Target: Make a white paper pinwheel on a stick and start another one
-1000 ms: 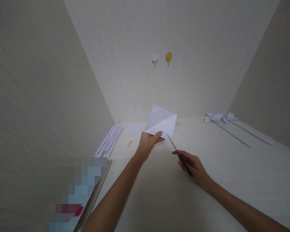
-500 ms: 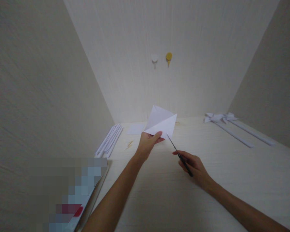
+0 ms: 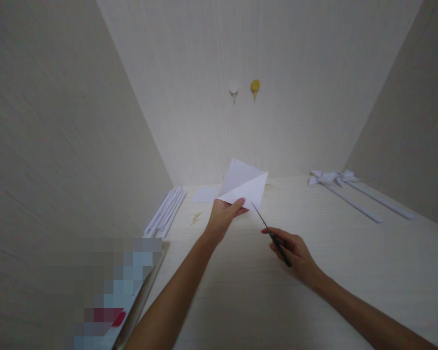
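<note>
A pale wooden table (image 3: 350, 272) sits boxed in by three light panels, one behind and one on each side, so the free surface narrows toward the back. Near the middle, the left hand (image 3: 222, 218) pinches the lower corner of a folded white paper (image 3: 245, 184), thumb on top, and lifts it above the table so that it stands up against the back panel. Just to its right, the right hand (image 3: 294, 253) is closed round the dark handles of a pair of scissors (image 3: 270, 232); the thin blades point up and left, with the tip very close to the paper's lower edge, though it is too small to tell whether it touches. Whether the blades are parted cannot be made out. Open tabletop lies in front of both hands and to the right. A bundle of white paper rolls (image 3: 166, 211) lies along the left panel, with a flat paper scrap (image 3: 204, 194) and small tan slivers (image 3: 195, 218) just beyond it. At the far right, two paper pinwheels (image 3: 332, 177) on long sticks lie well apart from the hands. Two small hooks (image 3: 244, 88), one white and one yellow, are fixed on the back panel. The lower left corner is covered by a blurred patch, and both forearms are cut off by the bottom edge. Compared with a second ago, hands, paper and scissors sit in almost the same places.
</note>
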Demonstrator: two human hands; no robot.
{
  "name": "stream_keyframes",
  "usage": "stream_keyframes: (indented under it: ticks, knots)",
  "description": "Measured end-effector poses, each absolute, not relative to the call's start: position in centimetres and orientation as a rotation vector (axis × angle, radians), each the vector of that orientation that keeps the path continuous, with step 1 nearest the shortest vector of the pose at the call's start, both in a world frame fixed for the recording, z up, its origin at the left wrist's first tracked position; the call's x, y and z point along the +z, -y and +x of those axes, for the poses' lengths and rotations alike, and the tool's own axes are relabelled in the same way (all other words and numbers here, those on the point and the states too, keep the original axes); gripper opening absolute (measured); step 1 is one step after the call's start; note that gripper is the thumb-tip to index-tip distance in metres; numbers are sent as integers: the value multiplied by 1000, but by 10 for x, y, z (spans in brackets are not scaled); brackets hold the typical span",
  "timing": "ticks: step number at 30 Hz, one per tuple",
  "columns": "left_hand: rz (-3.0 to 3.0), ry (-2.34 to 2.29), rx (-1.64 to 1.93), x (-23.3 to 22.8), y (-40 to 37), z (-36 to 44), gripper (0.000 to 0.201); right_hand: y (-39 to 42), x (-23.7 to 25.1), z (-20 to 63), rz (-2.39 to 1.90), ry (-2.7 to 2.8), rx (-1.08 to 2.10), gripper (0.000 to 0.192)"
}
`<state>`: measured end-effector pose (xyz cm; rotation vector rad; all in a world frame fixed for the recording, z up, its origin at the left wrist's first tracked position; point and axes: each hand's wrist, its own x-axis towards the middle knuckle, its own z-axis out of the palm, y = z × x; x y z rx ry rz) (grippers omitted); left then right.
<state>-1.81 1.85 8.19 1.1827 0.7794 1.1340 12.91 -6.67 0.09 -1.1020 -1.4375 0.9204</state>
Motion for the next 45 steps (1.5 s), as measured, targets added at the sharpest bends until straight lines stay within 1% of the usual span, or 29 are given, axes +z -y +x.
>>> stream_keyframes:
  ticks: [12,17,31,39,45]
  knots:
    - [1185,-738,1137,80,-21,-19,15,66,3,130,-1072,1452,890,41]
    - [1160,-749,1149,80,-20,-17,13,65,0,130,-1121,1463,859,39]
    - [1070,-730,1248,86,-17,-16,15,66,2,129,-1155,1472,827,36]
    - [1067,-754,1213,84,-17,-17,18,67,5,128,-1160,1479,870,37]
    - [1100,-765,1204,83,-17,-15,16,66,3,128,-1112,1477,864,38]
